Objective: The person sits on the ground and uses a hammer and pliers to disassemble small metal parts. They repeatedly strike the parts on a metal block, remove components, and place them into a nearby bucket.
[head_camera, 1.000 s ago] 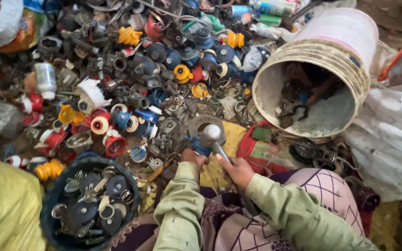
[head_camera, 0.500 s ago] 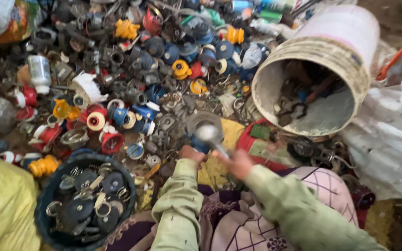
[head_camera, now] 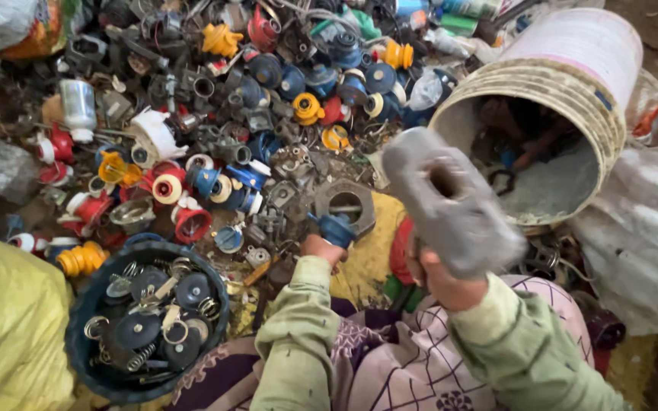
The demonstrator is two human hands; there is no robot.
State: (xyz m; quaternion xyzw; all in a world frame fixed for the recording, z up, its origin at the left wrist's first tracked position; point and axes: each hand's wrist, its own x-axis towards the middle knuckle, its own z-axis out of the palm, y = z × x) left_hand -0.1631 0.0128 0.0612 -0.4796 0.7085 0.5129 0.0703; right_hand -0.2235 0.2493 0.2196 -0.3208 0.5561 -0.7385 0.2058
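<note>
My right hand point(head_camera: 439, 278) grips a hammer, whose big grey metal head point(head_camera: 451, 202) is raised close to the camera and blurred. My left hand point(head_camera: 321, 247) holds a small blue plastic part point(head_camera: 338, 228) down next to a grey hexagonal metal block point(head_camera: 346, 204) on the ground. Both arms wear pale green sleeves. A heap of blue, red, yellow and grey valve parts point(head_camera: 253, 114) spreads in front of me.
A round dark basket point(head_camera: 85, 342) at lower left holds black discs, springs and rings. A white bucket point(head_camera: 573, 91) lies tipped on its side at right with scrap inside. A yellow sack point(head_camera: 9, 335) sits at far left, white sacks point(head_camera: 641, 243) at right.
The hammer has swung up from the block toward the camera. My left hand stays on the blue part by the block.
</note>
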